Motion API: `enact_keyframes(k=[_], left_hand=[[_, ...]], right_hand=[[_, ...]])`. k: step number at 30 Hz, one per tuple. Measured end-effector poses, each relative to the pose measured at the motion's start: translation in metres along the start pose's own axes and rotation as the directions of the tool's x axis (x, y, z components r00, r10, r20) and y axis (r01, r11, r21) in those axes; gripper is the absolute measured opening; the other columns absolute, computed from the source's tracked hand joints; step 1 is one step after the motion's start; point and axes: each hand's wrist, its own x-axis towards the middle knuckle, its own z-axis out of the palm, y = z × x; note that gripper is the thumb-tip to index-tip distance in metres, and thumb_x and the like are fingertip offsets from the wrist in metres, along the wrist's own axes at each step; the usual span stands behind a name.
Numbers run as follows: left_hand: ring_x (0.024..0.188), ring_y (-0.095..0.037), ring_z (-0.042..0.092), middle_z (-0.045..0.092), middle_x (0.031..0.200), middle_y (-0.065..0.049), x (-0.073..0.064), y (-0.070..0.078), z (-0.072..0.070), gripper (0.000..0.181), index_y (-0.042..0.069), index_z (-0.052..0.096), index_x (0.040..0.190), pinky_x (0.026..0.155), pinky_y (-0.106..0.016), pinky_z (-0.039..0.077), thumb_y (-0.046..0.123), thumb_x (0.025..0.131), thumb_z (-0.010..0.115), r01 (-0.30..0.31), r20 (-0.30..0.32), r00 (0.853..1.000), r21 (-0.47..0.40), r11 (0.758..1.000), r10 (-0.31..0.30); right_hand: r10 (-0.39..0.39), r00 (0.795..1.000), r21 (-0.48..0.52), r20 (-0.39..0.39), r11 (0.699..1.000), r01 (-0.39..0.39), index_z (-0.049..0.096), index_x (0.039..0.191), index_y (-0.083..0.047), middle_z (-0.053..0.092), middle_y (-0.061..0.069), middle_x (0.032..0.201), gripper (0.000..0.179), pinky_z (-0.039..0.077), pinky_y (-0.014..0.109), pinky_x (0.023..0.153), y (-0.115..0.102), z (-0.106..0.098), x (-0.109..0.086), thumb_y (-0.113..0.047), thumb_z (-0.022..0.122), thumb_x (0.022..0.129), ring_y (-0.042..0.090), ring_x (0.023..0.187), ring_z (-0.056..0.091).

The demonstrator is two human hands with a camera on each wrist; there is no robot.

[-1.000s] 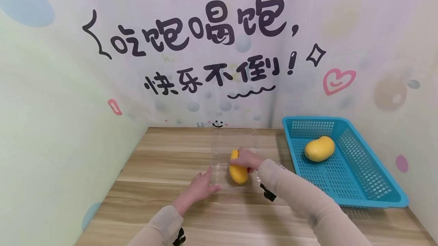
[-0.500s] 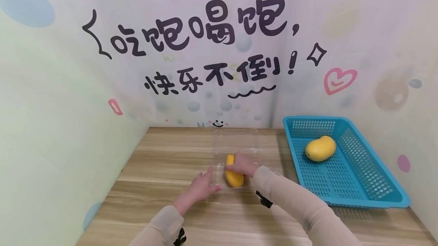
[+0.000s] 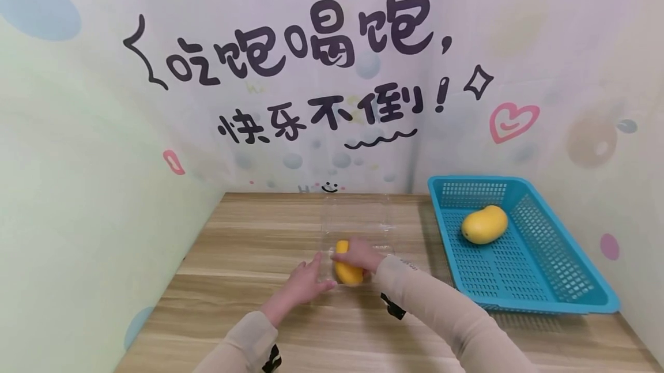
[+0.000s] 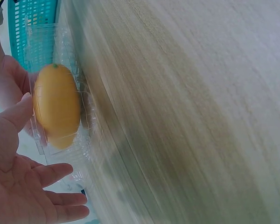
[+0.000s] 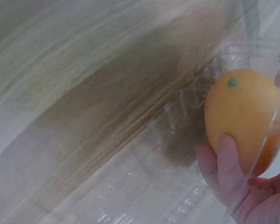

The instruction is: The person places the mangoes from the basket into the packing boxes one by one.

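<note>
A yellow mango [image 3: 349, 276] is held in my right hand [image 3: 361, 255], low within the near half of a clear plastic clamshell box [image 3: 355, 215], whose lid lies folded back toward the wall. In the right wrist view, fingers [image 5: 227, 156] curl round the mango's side [image 5: 242, 107], its green stem spot showing. My left hand [image 3: 302, 284] is at the box's left front corner with fingers spread. The left wrist view shows its thumb at the box's rim, and the mango [image 4: 57, 105] through the clear wall.
A blue perforated basket [image 3: 586, 306] stands on the right of the wood-grain table [image 3: 233, 304], with another mango [image 3: 485, 225] in it. A printed curtain wall [image 3: 290, 165] closes off the back, and a pale wall [image 3: 78, 188] rises on the left.
My right hand has moved left and slightly toward me with the mango, to the left part of the box. The left hand, box and basket mango stay in place.
</note>
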Motion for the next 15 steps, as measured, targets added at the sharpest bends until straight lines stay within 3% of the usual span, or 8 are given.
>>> enact_keyframes(k=[6,15], left_hand=[[0.123,-0.055,0.03,0.046,0.131,-0.028,-0.0013,-0.0001,-0.0008,0.083,-0.008,0.025,0.14,0.098,-0.064,0.028,0.04,0.084,0.063,0.006,0.008,1.0,-0.017,1.0,-0.006],[0.121,-0.057,0.031,0.047,0.13,-0.027,-0.0024,-0.0001,-0.0024,0.084,-0.01,0.026,0.138,0.098,-0.063,0.027,0.04,0.084,0.064,-0.021,0.007,1.0,-0.019,1.0,0.021]], right_hand=[[-0.017,1.0,0.014,0.019,1.0,0.017,0.049,0.107,-0.001,0.052,0.011,0.078,0.061,0.048,0.035,0.039,-0.0011,0.0059,0.0038,-0.048,0.069,0.074,0.022,0.06,0.055],[-0.073,0.997,-0.017,0.039,0.997,0.074,0.048,0.106,0.001,0.052,0.01,0.077,0.06,0.047,0.03,0.044,-0.0051,0.0106,0.0003,-0.046,0.07,0.075,0.02,0.062,0.053]])
